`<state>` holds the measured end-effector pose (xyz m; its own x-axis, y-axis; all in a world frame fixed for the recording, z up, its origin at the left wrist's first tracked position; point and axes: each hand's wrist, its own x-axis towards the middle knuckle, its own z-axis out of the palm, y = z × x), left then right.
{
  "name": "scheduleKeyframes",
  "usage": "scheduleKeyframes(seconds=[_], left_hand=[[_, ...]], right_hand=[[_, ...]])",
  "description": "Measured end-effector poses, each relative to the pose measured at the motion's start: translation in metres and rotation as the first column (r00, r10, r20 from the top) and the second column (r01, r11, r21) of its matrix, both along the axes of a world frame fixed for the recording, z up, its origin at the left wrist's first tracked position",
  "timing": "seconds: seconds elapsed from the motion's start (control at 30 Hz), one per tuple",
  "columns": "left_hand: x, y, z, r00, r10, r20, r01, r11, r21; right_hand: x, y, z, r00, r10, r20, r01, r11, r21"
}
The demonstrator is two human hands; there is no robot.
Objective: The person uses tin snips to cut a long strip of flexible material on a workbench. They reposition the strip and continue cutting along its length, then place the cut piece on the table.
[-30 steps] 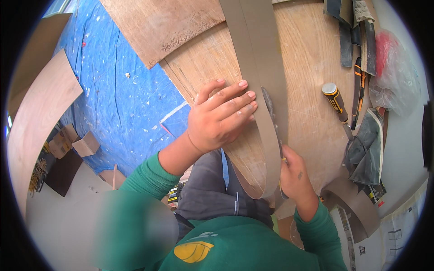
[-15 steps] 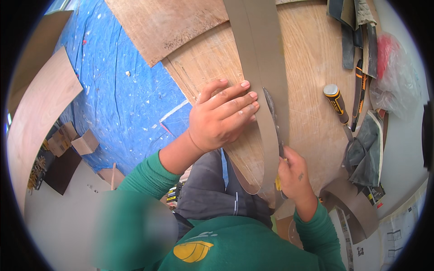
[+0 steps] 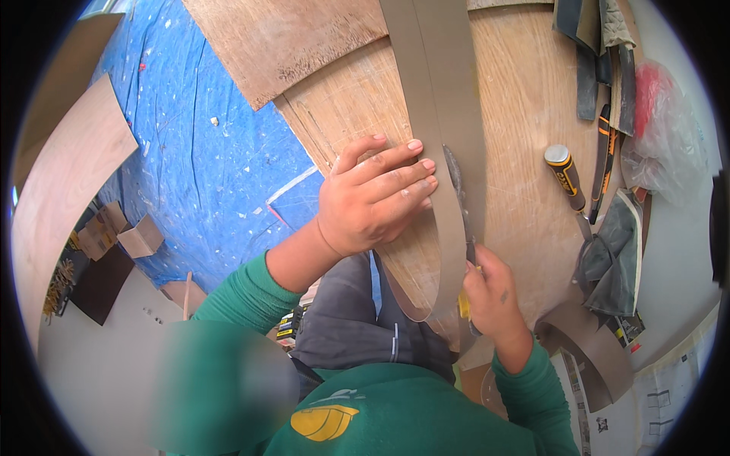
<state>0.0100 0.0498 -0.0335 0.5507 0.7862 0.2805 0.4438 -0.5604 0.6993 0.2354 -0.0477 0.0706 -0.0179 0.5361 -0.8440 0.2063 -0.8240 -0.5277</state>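
A long brown-grey sheet strip [image 3: 437,72] lies lengthwise over the wooden board, with a thin line running along it. My left hand [image 3: 372,194] rests palm down on the strip's left edge and the board, fingers stretched out. In my right hand [image 3: 494,296], closed round the handles, is a pair of snips [image 3: 456,178] with dark blades and some yellow on the grip. Their blades lie along a slit in the strip, tip pointing away from me. Left of the blades, a narrow cut length [image 3: 449,262] curls down over the board's near edge.
A yellow-and-black handled tool [image 3: 563,171] and a utility knife [image 3: 604,163] lie on the board's right side, near dark cloth [image 3: 616,258] and a clear plastic bag [image 3: 669,144]. A plywood sheet [image 3: 304,42] sits at the far left; blue tarp [image 3: 220,167] covers the floor.
My right hand and the snips' handles have shifted slightly left, and the curled cut length with them. My left hand stays in place on the strip.
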Motion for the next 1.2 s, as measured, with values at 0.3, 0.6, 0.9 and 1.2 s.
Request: scheduleKeyframes(seconds=[0.3,0.6,0.9,1.2], left_hand=[[-0.001,0.0,0.001,1.0,-0.013,0.017,0.013,1.0,-0.001],[-0.001,0.001,0.001,1.0,0.0,0.019,-0.001,1.0,0.029],[-0.002,0.001,0.003,1.0,-0.007,0.025,0.006,1.0,0.03],[-0.002,0.002,0.003,0.999,-0.007,0.039,0.005,0.999,0.035]], right_hand=[[-0.005,0.003,0.001,1.0,0.0,-0.001,0.0,0.998,0.058],[-0.006,0.005,0.0,0.999,-0.031,-0.018,0.032,0.999,0.037],[-0.009,0.008,0.003,0.999,-0.035,-0.013,0.036,0.998,0.052],[-0.01,0.008,0.0,0.998,-0.055,-0.028,0.057,0.997,0.05]])
